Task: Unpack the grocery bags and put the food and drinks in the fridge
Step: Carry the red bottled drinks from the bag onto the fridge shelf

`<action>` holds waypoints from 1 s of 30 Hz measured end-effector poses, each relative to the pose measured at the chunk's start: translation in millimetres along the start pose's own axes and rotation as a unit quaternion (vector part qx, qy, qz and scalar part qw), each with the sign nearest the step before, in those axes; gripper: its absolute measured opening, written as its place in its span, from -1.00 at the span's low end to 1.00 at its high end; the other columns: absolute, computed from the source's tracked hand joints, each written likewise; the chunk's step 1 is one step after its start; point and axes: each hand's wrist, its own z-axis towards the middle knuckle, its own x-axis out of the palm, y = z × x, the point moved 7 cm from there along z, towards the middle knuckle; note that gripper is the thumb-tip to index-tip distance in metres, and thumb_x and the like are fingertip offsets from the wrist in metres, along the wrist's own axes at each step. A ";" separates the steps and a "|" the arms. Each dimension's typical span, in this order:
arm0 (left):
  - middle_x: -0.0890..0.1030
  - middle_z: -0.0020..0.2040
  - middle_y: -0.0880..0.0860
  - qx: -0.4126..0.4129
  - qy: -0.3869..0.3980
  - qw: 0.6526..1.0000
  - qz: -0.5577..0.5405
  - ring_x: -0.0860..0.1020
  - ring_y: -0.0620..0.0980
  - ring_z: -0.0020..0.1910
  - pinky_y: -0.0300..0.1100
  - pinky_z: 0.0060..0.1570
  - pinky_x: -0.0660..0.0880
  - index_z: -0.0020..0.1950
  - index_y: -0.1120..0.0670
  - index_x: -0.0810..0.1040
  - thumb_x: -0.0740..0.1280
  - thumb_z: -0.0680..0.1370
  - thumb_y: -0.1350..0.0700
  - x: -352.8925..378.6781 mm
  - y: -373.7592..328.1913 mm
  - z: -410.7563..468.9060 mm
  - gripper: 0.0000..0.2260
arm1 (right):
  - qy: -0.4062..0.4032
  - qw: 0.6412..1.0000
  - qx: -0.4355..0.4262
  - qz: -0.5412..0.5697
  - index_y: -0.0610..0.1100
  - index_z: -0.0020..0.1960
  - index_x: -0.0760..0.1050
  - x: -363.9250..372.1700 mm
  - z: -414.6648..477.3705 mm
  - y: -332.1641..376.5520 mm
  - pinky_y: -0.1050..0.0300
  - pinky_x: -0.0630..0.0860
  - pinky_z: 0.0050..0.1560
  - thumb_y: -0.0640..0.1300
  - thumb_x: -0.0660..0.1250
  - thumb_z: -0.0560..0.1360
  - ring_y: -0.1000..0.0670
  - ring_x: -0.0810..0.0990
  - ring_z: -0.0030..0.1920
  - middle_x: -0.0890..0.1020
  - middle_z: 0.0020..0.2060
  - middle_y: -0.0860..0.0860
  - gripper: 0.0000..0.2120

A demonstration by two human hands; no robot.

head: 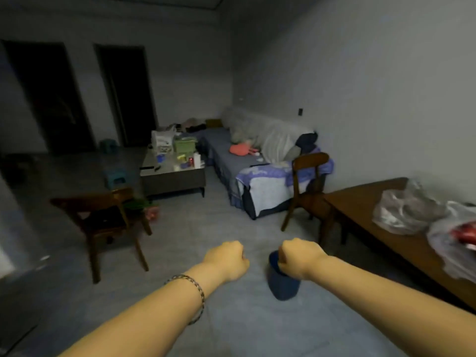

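Though seemingly not yet begun: unpacking. Listed at right on wooden table (360, 202): clear grocery bag (407, 210), bunched and full-looking; beside it, second grocery bag (456, 243), red packaging showing through. Left hand (226, 258): fingers curled into a fist, holding nothing. Right hand (298, 256): likewise fisted, nothing visible in it, well apart from both bags. Blue bin (283, 287) on floor behind right hand. Fridge: not in view. Outstanding, by appearance: opening bags, carrying food and drinks over, stowing.
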 end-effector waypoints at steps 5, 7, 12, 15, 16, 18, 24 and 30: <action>0.55 -0.03 0.10 0.105 0.011 0.994 0.006 0.52 0.10 -0.02 -0.14 -0.12 0.39 -0.08 0.09 0.49 0.16 0.59 0.08 10.9 -152.2 99.5 -0.84 | -0.007 0.994 0.104 0.036 -0.17 -0.29 0.32 -10.8 19.2 -170.7 0.12 0.34 -0.27 -0.13 0.17 0.55 -0.06 0.37 -0.36 0.42 -0.32 -0.06 -0.74; 0.56 0.04 0.11 0.133 0.017 0.991 0.008 0.54 0.13 0.05 -0.12 -0.09 0.42 0.03 0.12 0.51 0.17 0.59 0.07 15.8 -195.6 125.1 -0.82 | -0.006 0.990 0.131 0.048 -0.17 -0.24 0.38 -12.6 25.2 -214.8 0.12 0.35 -0.24 -0.12 0.18 0.56 -0.07 0.40 -0.33 0.47 -0.26 -0.07 -0.79; 0.58 -0.01 0.09 0.221 0.040 0.974 0.028 0.55 0.11 0.01 -0.10 -0.08 0.44 -0.11 0.05 0.44 0.17 0.59 0.07 49.2 -321.8 210.6 -0.87 | -0.016 0.972 0.214 0.096 -0.21 0.14 0.49 -4.4 41.6 -343.8 0.08 0.40 -0.06 -0.09 0.19 0.56 -0.20 0.55 0.07 0.56 0.08 -0.15 -0.74; 0.59 0.01 0.08 0.270 0.062 0.960 0.048 0.56 0.11 0.00 -0.12 -0.08 0.43 -0.05 0.05 0.48 0.16 0.58 0.05 68.8 -392.4 264.1 -0.86 | -0.011 0.955 0.276 0.110 -0.21 0.15 0.50 7.6 56.5 -421.5 0.07 0.44 -0.01 -0.08 0.19 0.55 -0.19 0.56 0.12 0.57 0.14 -0.15 -0.73; 0.59 0.01 0.08 0.292 0.069 0.953 0.051 0.56 0.11 0.00 -0.12 -0.09 0.44 -0.02 0.07 0.50 0.16 0.58 0.05 76.8 -419.1 283.4 -0.84 | -0.015 0.947 0.299 0.116 -0.21 0.16 0.49 12.1 61.1 -450.6 0.07 0.45 0.00 -0.07 0.20 0.55 -0.19 0.56 0.13 0.57 0.15 -0.15 -0.72; 0.59 0.03 0.09 0.325 0.079 0.941 0.057 0.55 0.13 0.01 -0.11 -0.06 0.45 0.03 0.10 0.51 0.16 0.58 0.07 88.0 -461.3 314.8 -0.82 | -0.021 0.933 0.338 0.125 -0.21 0.19 0.48 15.9 66.1 -499.1 0.05 0.46 0.05 -0.05 0.19 0.56 -0.19 0.54 0.16 0.56 0.17 -0.16 -0.70; 0.59 0.05 0.11 0.428 0.117 0.889 0.112 0.55 0.14 0.03 -0.06 0.03 0.46 0.01 0.11 0.50 0.14 0.58 0.08 128.5 -604.1 394.2 -0.82 | -0.038 0.877 0.452 0.155 -0.24 0.31 0.39 29.2 67.6 -646.0 0.03 0.43 0.01 -0.12 0.14 0.59 -0.19 0.52 0.20 0.52 0.23 -0.18 -0.65; 0.58 0.01 0.08 0.472 0.143 0.862 0.120 0.55 0.11 -0.01 -0.09 -0.05 0.45 0.04 0.10 0.49 0.14 0.60 0.07 194.4 -719.5 446.3 -0.82 | -0.025 0.832 0.519 0.195 -0.13 0.23 0.44 83.2 64.8 -773.5 0.02 0.47 0.04 -0.11 0.17 0.57 -0.16 0.55 0.13 0.56 0.14 -0.12 -0.74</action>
